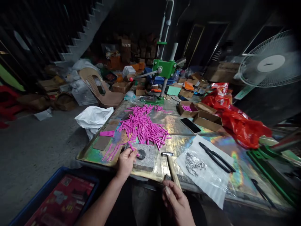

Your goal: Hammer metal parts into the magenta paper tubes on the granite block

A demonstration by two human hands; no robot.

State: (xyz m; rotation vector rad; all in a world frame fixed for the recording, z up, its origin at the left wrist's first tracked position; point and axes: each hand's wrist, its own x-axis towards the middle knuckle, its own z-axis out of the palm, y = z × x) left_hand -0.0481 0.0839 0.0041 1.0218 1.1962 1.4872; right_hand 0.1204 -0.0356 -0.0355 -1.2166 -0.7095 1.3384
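Observation:
My left hand (127,159) pinches a thin pink stick (130,145) beside a round black disc (141,154) on a grey block (148,158). My right hand (176,201) is at the table's front edge, thumb and fingers pressed together; what they hold, if anything, is unclear. A small dark piece (167,178) shows just above its fingertips. The wooden handle of a hammer (172,169) runs down behind this hand, its metal head near the block. A large heap of pink sticks (144,127) lies beyond the block, with several loose ones (113,153) to its left.
Black long-handled pliers (217,157) and a clear plastic bag (194,163) lie on white sheeting at right. Behind are a phone (190,125), cardboard boxes (208,120), red plastic bags (242,125) and a green lever press (163,69). A blue crate (50,185) stands low left.

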